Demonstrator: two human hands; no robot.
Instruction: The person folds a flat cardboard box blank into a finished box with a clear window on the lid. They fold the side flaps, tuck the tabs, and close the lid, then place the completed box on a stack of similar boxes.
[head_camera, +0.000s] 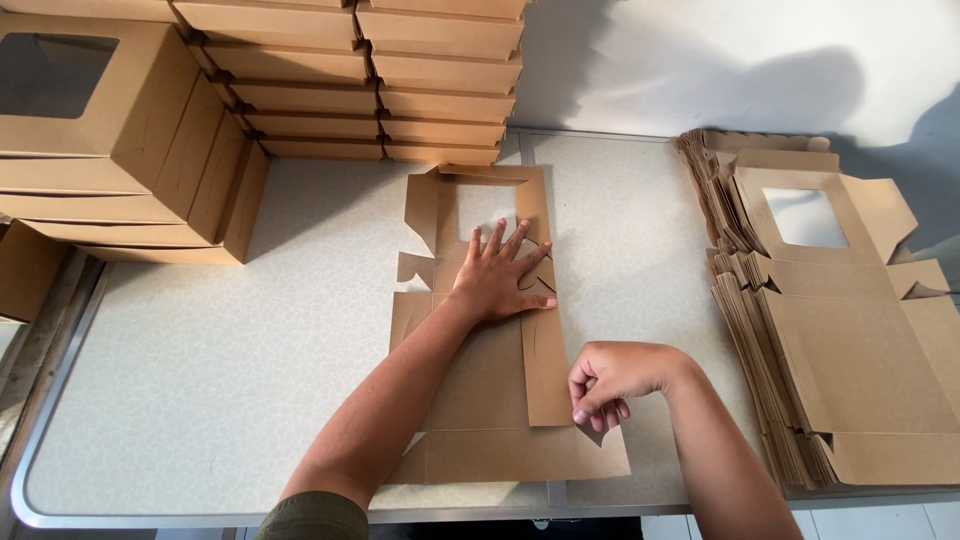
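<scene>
Cardboard blank (480, 380): we laid it flat on the table (200, 380).
Left hand (500, 280): we pressed it down, fingers spread.
Right hand (610, 385): we pinched one side flap (547, 360).

Lighting: bright, even daylight; we see no lamp in view. Shadows: large soft grey shapes on the white wall (700, 70) at upper right; a darker shadow beside the stacked brown cardboard boxes (130, 150) on the pale speckled surface (200, 380); faint shadows under our hands. Glare: mild sheen on the clear window of the top sheet in the flat brown cardboard pile (850, 330). Focus: sharp throughout. Distortion: we note slight wide-angle bending at the frame's edges.
</scene>
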